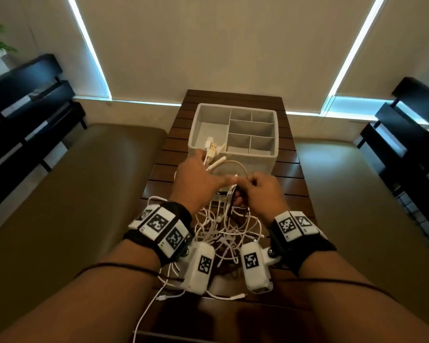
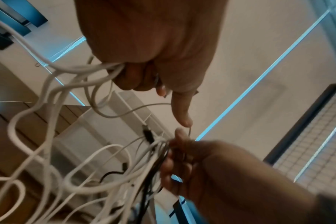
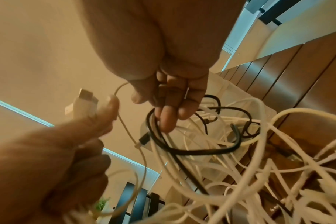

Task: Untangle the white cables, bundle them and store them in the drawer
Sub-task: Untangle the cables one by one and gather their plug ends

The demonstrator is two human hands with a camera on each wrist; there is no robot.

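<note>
A tangle of white cables (image 1: 223, 226) hangs from both hands down onto the wooden slatted table (image 1: 295, 184). My left hand (image 1: 201, 179) grips several white strands, and their USB plugs (image 1: 211, 149) stick out past its fingers. Its index finger (image 2: 182, 115) is stretched out against a thin white cable (image 2: 136, 109). My right hand (image 1: 260, 191) grips a bunch of white strands, and a black cable (image 3: 201, 150) loops round its fingers (image 3: 169, 98). The two hands nearly touch. The grey divided drawer box (image 1: 253, 157) stands just behind them, its compartments looking empty.
Beige padded benches lie to the left (image 1: 97, 194) and right (image 1: 357, 194) of the narrow table. Black shelving stands at the left (image 1: 22, 107) and right (image 1: 406, 144). One white cable end (image 1: 146, 308) trails off the table's near edge.
</note>
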